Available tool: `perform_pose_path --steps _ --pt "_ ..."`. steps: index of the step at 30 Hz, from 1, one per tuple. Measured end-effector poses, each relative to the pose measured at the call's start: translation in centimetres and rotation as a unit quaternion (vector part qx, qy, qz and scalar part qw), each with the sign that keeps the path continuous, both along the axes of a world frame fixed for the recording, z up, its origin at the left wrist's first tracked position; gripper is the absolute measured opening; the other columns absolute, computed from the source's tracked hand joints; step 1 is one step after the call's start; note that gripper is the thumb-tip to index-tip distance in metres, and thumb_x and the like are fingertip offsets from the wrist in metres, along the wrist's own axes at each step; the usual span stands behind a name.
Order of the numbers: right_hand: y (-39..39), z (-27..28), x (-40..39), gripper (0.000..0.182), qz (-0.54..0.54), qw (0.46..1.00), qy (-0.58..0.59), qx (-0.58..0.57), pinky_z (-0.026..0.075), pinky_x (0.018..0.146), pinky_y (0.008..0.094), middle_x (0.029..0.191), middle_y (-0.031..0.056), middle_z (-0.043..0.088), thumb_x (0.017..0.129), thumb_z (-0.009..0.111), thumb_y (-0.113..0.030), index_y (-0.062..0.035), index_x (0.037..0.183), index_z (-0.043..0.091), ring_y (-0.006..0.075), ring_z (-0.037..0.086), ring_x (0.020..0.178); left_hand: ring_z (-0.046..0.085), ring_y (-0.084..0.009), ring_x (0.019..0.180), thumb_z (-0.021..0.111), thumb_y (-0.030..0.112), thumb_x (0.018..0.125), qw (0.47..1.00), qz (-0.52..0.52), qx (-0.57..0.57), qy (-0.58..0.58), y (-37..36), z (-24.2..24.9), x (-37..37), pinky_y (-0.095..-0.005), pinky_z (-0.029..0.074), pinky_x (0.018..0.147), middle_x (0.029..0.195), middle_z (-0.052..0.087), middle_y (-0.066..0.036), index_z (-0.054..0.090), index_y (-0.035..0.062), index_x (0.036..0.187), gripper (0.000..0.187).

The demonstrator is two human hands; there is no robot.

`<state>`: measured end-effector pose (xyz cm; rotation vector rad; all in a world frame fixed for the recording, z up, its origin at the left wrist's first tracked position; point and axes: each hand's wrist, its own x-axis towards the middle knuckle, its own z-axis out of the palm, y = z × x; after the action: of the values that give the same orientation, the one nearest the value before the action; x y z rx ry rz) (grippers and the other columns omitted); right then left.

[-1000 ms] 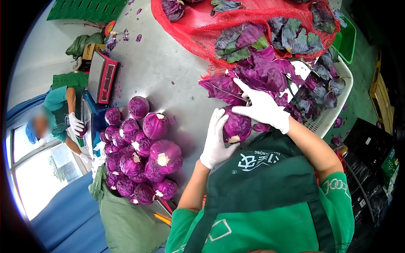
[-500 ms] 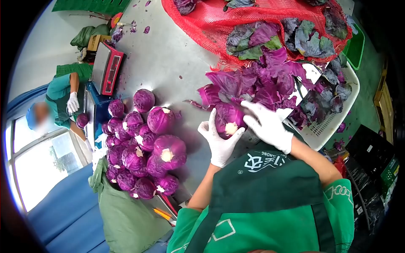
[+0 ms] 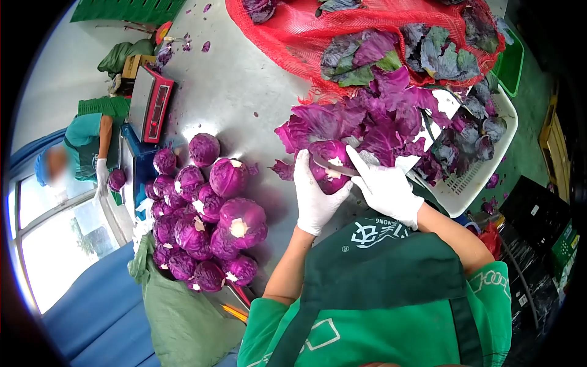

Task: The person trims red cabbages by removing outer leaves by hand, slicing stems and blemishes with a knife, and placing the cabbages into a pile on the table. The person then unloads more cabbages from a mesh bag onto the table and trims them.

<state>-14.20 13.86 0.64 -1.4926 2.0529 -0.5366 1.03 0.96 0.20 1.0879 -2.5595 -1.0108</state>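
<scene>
Since the previous frame a knife (image 3: pixel 333 166) now lies across the red cabbage (image 3: pixel 328 174), stem end facing the person. Left hand (image 3: pixel 313 197) cups the head from the left, fingers wrapped around it. Right hand (image 3: pixel 384 186) closes on the knife handle, above the steel table (image 3: pixel 232 92). Trimmed heads (image 3: pixel 205 214) pile well left.

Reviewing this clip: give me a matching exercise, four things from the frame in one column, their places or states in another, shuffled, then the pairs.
Things:
1. red cabbage
2. knife
3. pile of trimmed cabbages
4. white crate

Places or states:
A. heaped on the steel table
B. in the left hand
C. in the right hand, blade at the stem end
D. holds loose purple leaves

Pairs: 1-B, 2-C, 3-A, 4-D
</scene>
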Motion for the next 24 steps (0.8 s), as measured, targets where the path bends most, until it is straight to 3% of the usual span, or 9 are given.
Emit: perform_pose_path --steps 4,8,10,12,13,17,18,20,24 --pt "-1.4 -0.4 -0.2 0.068 -0.01 1.0 0.019 0.002 0.055 0.056 0.0407 0.078 0.0137 0.067 0.099 0.052 -0.03 -0.0079 0.157 0.025 0.028 0.068 0.065 0.031 -0.0435 0.142 0.089 0.033 0.067 1.0 -0.007 -0.003 -0.004 -0.2 0.3 -0.5 -0.0474 0.027 0.119 0.149 0.031 -0.032 0.024 -0.0094 0.149 0.113" --pt "-2.8 0.1 0.1 0.061 -0.046 0.999 -0.014 -0.001 0.054 0.056 0.0429 0.079 0.0142 0.067 0.098 0.05 -0.028 -0.0078 0.154 0.034 0.0292 0.068 0.066 0.03 -0.0449 0.142 0.089 0.033 0.067 1.0 -0.005 -0.019 -0.007 -0.1 0.4 -1.0 -0.0485 0.027 0.118 0.149 0.031 -0.033 0.024 -0.0104 0.148 0.113" --pt "-2.8 -0.4 -0.9 0.051 -0.043 0.999 -0.003 -0.02 0.053 0.055 0.043 0.078 0.014 0.067 0.1 0.048 -0.029 -0.0096 0.147 0.044 0.0294 0.068 0.065 0.039 -0.0396 0.137 0.089 0.03 0.065 0.999 -0.027 -0.018 0.007 -0.4 0.6 -0.8 -0.0461 0.032 0.116 0.145 0.037 -0.028 0.028 -0.0083 0.146 0.108" --pt "-3.5 -1.7 -3.2 0.045 -0.061 0.994 0.067 -0.055 0.052 0.056 0.04 0.078 0.0135 0.065 0.103 0.046 -0.032 -0.0149 0.144 0.047 0.0279 0.065 0.064 0.035 -0.0419 0.139 0.09 0.026 0.063 0.994 -0.065 -0.091 0.02 0.1 -0.1 0.1 -0.0469 0.029 0.118 0.149 0.034 -0.028 0.028 -0.0045 0.148 0.11" --pt "-4.0 -2.0 -4.6 0.036 -0.11 0.989 0.009 -0.096 0.052 0.057 0.0389 0.074 0.0122 0.064 0.103 0.047 -0.03 -0.0179 0.135 0.055 0.0265 0.065 0.064 0.035 -0.0419 0.139 0.09 0.024 0.062 0.992 -0.072 -0.095 0.033 0.7 0.0 0.1 -0.0477 0.028 0.118 0.15 0.032 -0.027 0.027 -0.0034 0.149 0.111" --pt "-5.1 -3.6 -6.4 0.037 -0.182 0.976 -0.109 -0.056 0.054 0.069 0.0439 0.082 0.0136 0.07 0.103 0.045 -0.036 -0.0226 0.133 0.061 0.0326 0.069 0.075 0.034 -0.0405 0.141 0.089 0.014 0.06 0.988 -0.071 -0.09 0.101 1.4 -1.0 1.5 -0.0489 0.03 0.117 0.152 0.03 -0.024 0.025 0.0031 0.15 0.111" --pt "-5.4 -4.8 -6.6 0.037 -0.201 0.967 -0.144 -0.062 0.054 0.073 0.0426 0.092 0.0153 0.071 0.104 0.044 -0.035 -0.0187 0.131 0.062 0.0329 0.069 0.083 0.034 -0.0402 0.141 0.089 0.012 0.059 0.988 -0.072 -0.08 0.114 1.4 -1.3 2.2 -0.0484 0.03 0.117 0.152 0.03 -0.024 0.026 0.0046 0.15 0.111" --pt "-5.9 -9.2 -6.4 0.036 -0.242 0.931 -0.107 -0.25 0.055 0.078 0.0415 0.105 0.0165 0.07 0.104 0.044 -0.033 -0.0146 0.129 0.064 0.0329 0.069 0.09 0.031 -0.042 0.143 0.089 0.012 0.061 0.986 -0.067 -0.059 0.143 1.6 -2.5 3.5 -0.0499 0.029 0.117 0.153 0.029 -0.025 0.027 0.0013 0.149 0.108" --pt "-5.8 -5.4 -6.9 0.046 -0.317 0.903 -0.267 -0.113 0.054 0.072 0.0356 0.101 0.0156 0.071 0.104 0.048 -0.032 -0.0128 0.146 0.048 0.0268 0.068 0.071 0.033 -0.0427 0.143 0.088 0.007 0.06 0.981 -0.005 0.015 0.191 2.4 -4.1 5.2 -0.0509 0.03 0.116 0.154 0.027 -0.027 0.024 0.0086 0.148 0.109"
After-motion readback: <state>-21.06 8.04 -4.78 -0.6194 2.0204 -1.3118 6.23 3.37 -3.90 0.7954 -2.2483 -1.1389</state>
